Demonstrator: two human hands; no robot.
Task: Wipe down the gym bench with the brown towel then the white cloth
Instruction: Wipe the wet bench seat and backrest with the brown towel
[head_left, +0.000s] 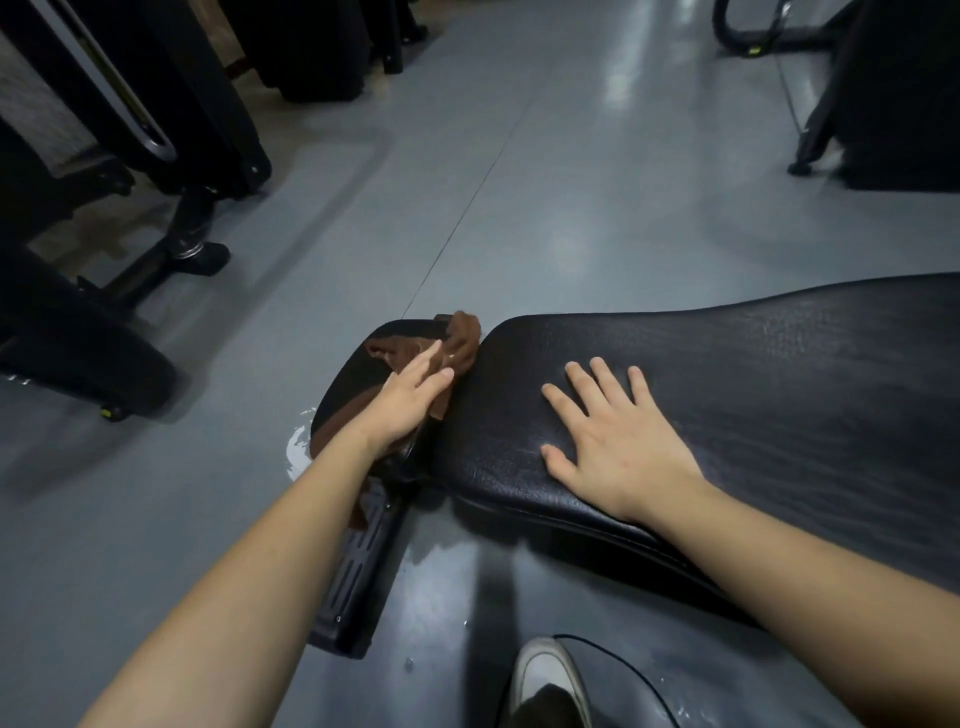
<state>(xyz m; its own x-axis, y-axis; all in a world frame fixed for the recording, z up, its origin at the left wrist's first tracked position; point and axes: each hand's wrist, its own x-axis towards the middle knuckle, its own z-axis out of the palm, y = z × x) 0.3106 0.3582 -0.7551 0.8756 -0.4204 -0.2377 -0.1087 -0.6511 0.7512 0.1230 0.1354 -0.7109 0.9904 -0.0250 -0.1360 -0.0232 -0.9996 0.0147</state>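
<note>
Both hands lie flat: left hand pressing the brown towel, right hand on the gym bench. Black machines stand left, a shoe below.

We saw a black padded gym bench on grey floor, brown towel bunched btwn seat & back pads, left hand pressed on towel, right hand flat on back pad, water pooled on floor beside bench.

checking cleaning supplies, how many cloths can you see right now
1: the brown towel lies under the left hand on the small seat pad. No white cloth shows; it may be out of view.
</note>
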